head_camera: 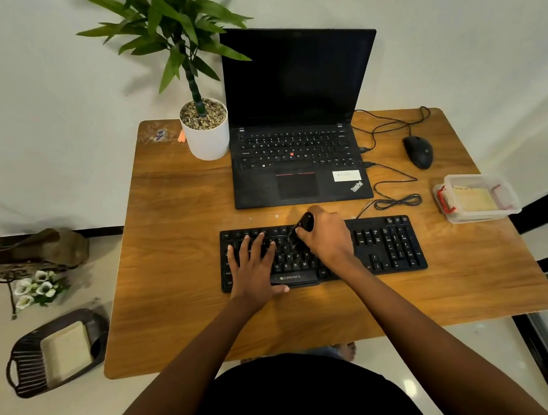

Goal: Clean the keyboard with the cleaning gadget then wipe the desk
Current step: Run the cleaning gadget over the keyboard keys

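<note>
Left hand (254, 266): fingers spread flat on the keyboard (387, 245).
Right hand (326, 235): fist wrapped round the black cleaning gadget (305, 222), over the keys.

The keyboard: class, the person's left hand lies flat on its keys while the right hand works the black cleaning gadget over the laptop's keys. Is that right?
Not quite. The head view shows the right hand working the black cleaning gadget over the keyboard, not the laptop, which sits untouched behind it. The left hand does lie flat on the keyboard's keys.
</note>
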